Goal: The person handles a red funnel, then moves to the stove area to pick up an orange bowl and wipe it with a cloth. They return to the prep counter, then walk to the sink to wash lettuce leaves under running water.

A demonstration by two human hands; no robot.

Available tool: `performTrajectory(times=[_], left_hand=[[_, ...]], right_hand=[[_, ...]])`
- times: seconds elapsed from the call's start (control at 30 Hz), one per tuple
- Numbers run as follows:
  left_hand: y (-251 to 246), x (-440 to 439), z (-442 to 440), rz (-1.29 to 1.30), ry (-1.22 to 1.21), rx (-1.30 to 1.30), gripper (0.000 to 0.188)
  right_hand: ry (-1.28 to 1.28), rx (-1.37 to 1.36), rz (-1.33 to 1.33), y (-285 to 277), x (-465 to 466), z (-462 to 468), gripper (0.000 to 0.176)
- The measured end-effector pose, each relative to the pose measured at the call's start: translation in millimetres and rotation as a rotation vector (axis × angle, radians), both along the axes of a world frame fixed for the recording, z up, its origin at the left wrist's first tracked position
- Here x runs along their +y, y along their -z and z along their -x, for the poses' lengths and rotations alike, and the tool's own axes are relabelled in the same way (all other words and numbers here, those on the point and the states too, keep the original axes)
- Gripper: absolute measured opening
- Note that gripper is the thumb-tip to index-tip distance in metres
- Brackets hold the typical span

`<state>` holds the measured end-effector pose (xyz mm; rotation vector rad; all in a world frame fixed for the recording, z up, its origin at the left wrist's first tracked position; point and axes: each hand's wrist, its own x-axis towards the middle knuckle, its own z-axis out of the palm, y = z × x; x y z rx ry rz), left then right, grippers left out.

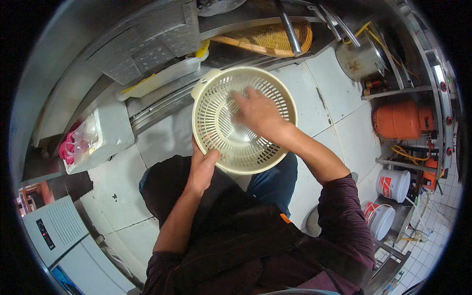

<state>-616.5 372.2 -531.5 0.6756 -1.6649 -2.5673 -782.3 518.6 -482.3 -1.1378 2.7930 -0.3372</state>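
A round cream plastic colander [209, 121] with slotted sides is held above my knees, its open top facing me. My left hand [204, 164] grips its near-left rim, with the thumb over the edge and the other fingers largely hidden beneath. Inside the bowl, my right hand [258, 112] is blurred by motion. Its fingers look spread over the slotted bottom, and no object shows in them. The middle of the bottom looks shiny. Whether the right fingertips touch it is unclear.
Ahead is a metal shelf holding a woven bamboo tray [273, 38] and a white plastic bin [166, 75]. A white foam box [110, 136] stands left. To the right are a large metal pot [356, 59], an orange gas cylinder [398, 120] and white buckets [392, 184]. White tiles [317, 114] cover the floor.
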Motion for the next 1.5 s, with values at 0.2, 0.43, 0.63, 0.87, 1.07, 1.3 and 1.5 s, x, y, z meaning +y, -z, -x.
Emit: performTrajectory(times=[0.2,0.43,0.63,0.87,1.07,1.3,1.5], left_hand=[[2.3,5.4,7.7,-0.029,0.010,0.057,0.075],[14.5,7.4,16.8,-0.221,0.172,-0.171,0.068],[-45.6,12.8,-23.3,-0.195,0.317,-0.244,0.061],[-217.7,34.4,-44.0,0.009,0.597,-0.388,0.058],[-351.5,63.3,-41.0,0.102,0.875,-0.426,0.067],[-403.3,86.5,-27.8,0.226,1.165,-0.444,0.064],[-439.6,152.7,-49.6,0.203,1.398,-0.359,0.059]], right_hand=[[0.013,-0.212,0.165,10.7,16.0,-11.0,0.037],[0.485,-0.566,0.677,-56.1,78.0,-58.4,0.040],[1.040,-1.002,1.163,-135.7,137.8,-174.1,0.041],[1.675,-0.771,1.434,-220.9,189.6,-366.4,0.044],[2.223,-0.547,1.337,-251.9,202.0,-547.1,0.051],[2.881,-0.162,1.337,-243.4,134.6,-719.8,0.025],[2.931,0.312,1.547,-244.4,138.0,-789.4,0.028]])
